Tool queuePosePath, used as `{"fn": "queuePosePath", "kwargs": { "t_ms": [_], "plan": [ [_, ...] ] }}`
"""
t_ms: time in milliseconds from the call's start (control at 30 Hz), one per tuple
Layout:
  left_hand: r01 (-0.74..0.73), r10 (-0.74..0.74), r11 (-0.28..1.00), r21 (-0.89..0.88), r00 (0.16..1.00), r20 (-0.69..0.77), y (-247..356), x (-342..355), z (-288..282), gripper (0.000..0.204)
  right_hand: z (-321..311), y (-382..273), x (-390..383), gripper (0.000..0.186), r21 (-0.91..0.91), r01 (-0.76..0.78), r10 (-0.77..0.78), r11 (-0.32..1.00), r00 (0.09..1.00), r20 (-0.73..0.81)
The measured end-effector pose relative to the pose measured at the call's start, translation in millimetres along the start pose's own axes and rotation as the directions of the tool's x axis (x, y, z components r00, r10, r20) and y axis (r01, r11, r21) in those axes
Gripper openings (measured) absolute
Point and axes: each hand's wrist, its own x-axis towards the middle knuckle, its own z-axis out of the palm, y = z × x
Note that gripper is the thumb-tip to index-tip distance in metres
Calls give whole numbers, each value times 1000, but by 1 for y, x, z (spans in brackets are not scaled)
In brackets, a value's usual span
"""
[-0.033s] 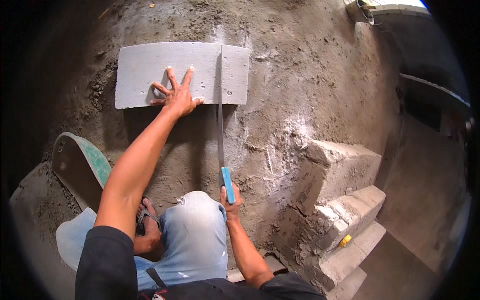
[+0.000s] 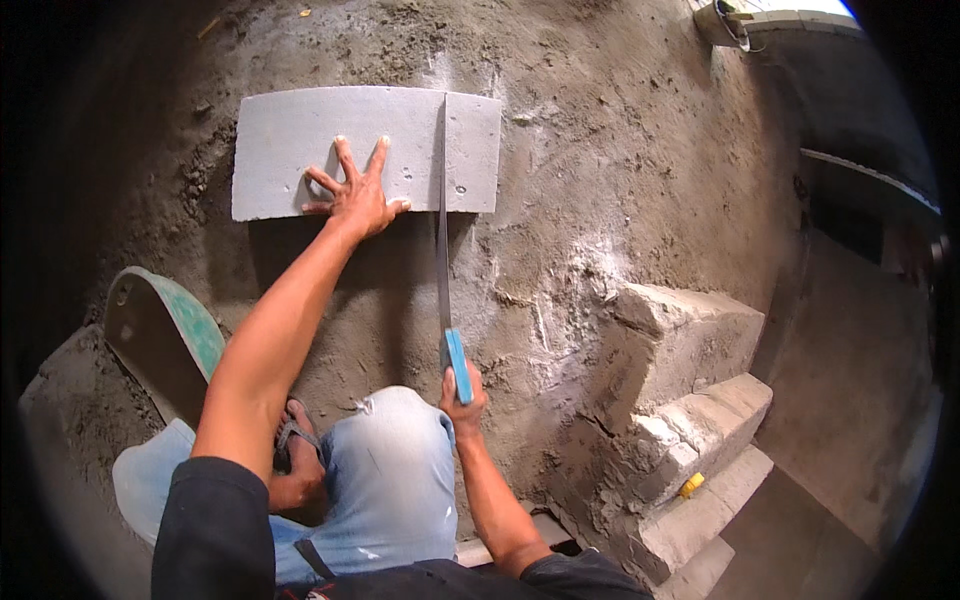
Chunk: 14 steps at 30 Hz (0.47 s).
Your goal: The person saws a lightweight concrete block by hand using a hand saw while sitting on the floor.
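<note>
A pale grey lightweight concrete block (image 2: 290,130) lies lengthwise across the ground ahead of me. My left hand (image 2: 358,200) presses on its near half, fingers spread wide and the thumb by the near edge. In my right hand (image 2: 464,395) is the blue handle of a hand saw (image 2: 444,270), with my fingers wrapped round it. The saw's long thin blade points away from me and lies across the block near its right end. A dark line runs along the blade there; how deep the blade sits cannot be told.
On the right rise rough block steps (image 2: 690,400), with a small yellow object (image 2: 691,484) on them. A green-and-grey curved container (image 2: 165,320) lies at the left. At the far right stands a bucket (image 2: 718,24). Whitish dust marks the dirt ground (image 2: 590,180).
The saw and my right hand have moved slightly away from me. My left hand keeps its place on the block.
</note>
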Motion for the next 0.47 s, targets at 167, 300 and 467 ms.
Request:
{"fn": "queuePosePath", "kwargs": {
  "t_ms": [167,300,467],
  "plan": [
    [-39,40,999,-35,999,4,10,-5,16,101,50,-33,135,17,42,73,-69,996,995,-76],
    [-30,30,999,-37,1000,8,7,-1,5,101,21,20,34,29,-78,121,-127,990,989,-78],
    [8,-8,1000,-17,1000,30,11,-2,-7,99,-25,31,-3,38,-119,-150,144,982,988,-55]
  ]
}}
